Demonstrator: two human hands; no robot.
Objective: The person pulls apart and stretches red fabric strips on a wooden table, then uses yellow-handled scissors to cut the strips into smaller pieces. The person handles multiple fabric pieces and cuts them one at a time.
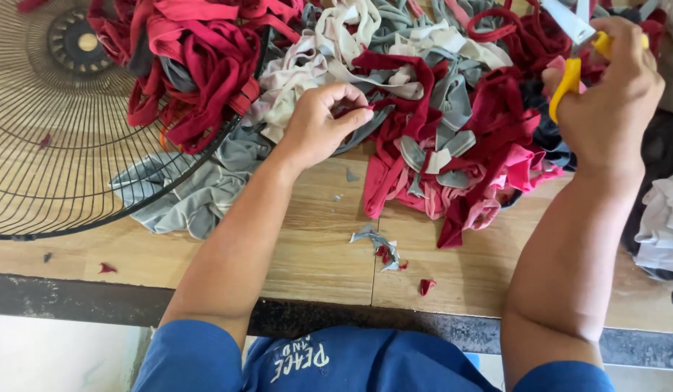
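My left hand point(318, 123) is curled into a loose fist at the near edge of the heap of fabric strips point(394, 94), thumb and fingertips pinched on a small red scrap point(359, 110) that barely shows between them. My right hand point(614, 98) is closed around the yellow-handled scissors point(574, 69), fingers through the loops, blades point(569, 18) pointing up and away toward the far side; whether the blades themselves are parted I cannot tell, as they run off the top of the view.

The heap lies on the far half of the wooden table point(314, 254), a tangle of red, pink, grey and off-white knit strips, with a looser grey piece point(184, 192) trailing out to the left under the rim of a wire fan guard point(60, 138). That guard lies flat over the left part of the table and red strips are draped across its far edge.

The strips look soft, light and limp, so I judge they will sag and slide rather than hold a shape. A fingertip pinch near an end or a fold seems the best hold, kept taut so the cloth does not bunch. The tangle means pulling one strip would likely drag its neighbours along.

Near me, between my forearms, lies a small cluster of cut snippets point(380, 247) in grey and red, and one more red snippet point(426, 285) just to the right of it. A few stray bits sit further left by the table's near edge.
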